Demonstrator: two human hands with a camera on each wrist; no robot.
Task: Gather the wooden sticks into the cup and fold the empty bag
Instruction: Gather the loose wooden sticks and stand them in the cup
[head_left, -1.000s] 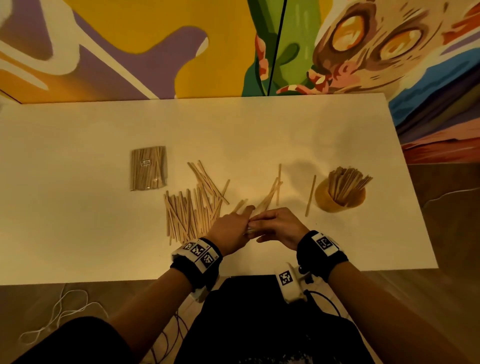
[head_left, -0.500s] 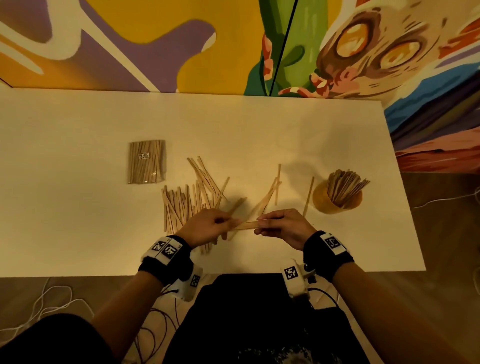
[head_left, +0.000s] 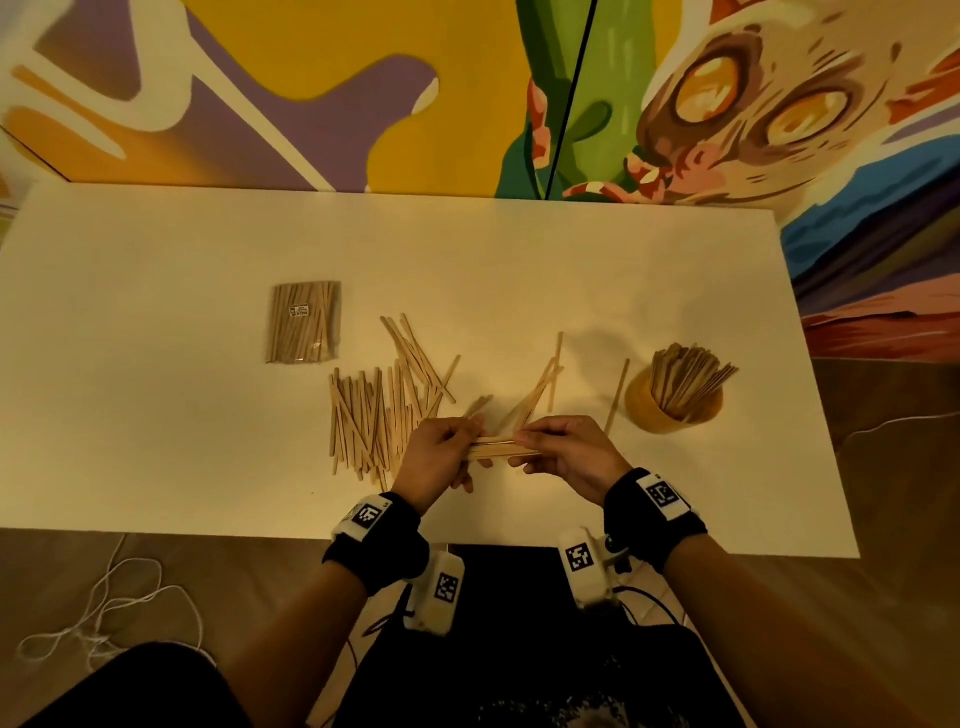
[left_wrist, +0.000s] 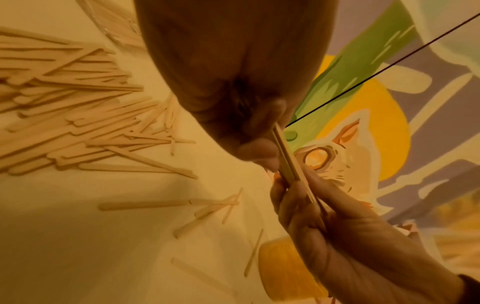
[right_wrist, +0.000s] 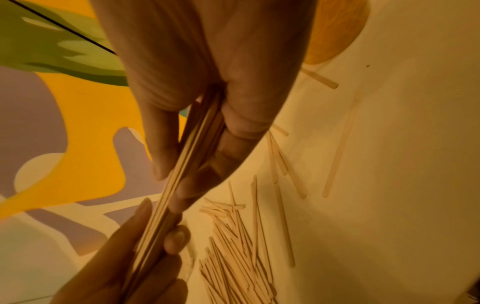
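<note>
While a loose pile of wooden sticks (head_left: 382, 410) lies on the white table (head_left: 156, 441), the left hand (head_left: 439, 460) and the right hand (head_left: 569, 457) each pinch one end of a small held bundle (head_left: 498, 447) just above it. The yellow cup (head_left: 670, 402) stands to the right, packed with sticks. A stick-filled bag (head_left: 305, 322) lies beyond the pile.

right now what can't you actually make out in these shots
- Count of sticks in the held bundle: the left hand and right hand cover both ends in every view.
- Label print on the bag: too small in the head view.
- How full the cup is: its wall hides the stick bottoms; both wrist views crop it.
</note>
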